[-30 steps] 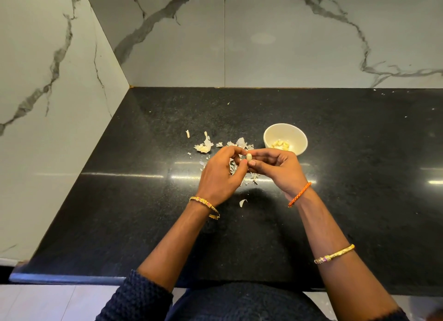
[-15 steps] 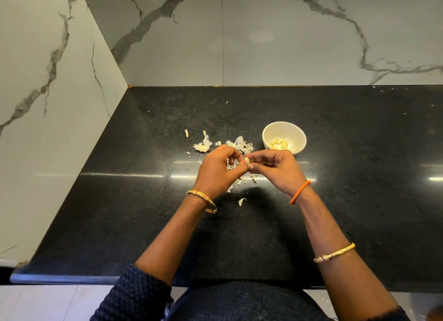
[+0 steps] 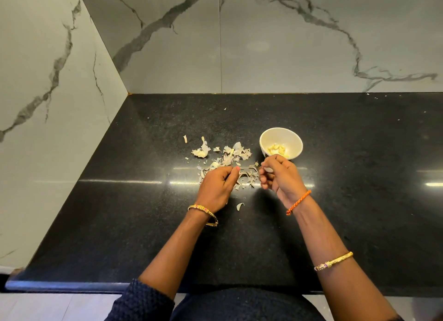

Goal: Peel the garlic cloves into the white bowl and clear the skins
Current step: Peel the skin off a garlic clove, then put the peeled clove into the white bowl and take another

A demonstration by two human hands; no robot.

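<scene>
Garlic skins [image 3: 236, 163] lie scattered on the black countertop [image 3: 143, 212], left of the white bowl [image 3: 296, 140] and partly under both hands; 1 stray flake [image 3: 240, 205] sits nearer the counter edge. These papery scraps look featherlight and brittle, likely to flutter or cling to damp fingers, so sweeping them into a heap with a flat palm should work better than pinching them singly. A peeled clove is small, firm and slightly slick; it is best taken across its width between thumb and forefinger. The left hand [image 3: 217, 187] hovers over the skins with fingers curled; whether it pinches a scrap, I cannot tell. The right hand [image 3: 279, 176], beside the bowl's near rim, curls round something pale, probably a clove. Inside the bowl rest several peeled cloves [image 3: 278, 149], clustered at the bottom.
</scene>
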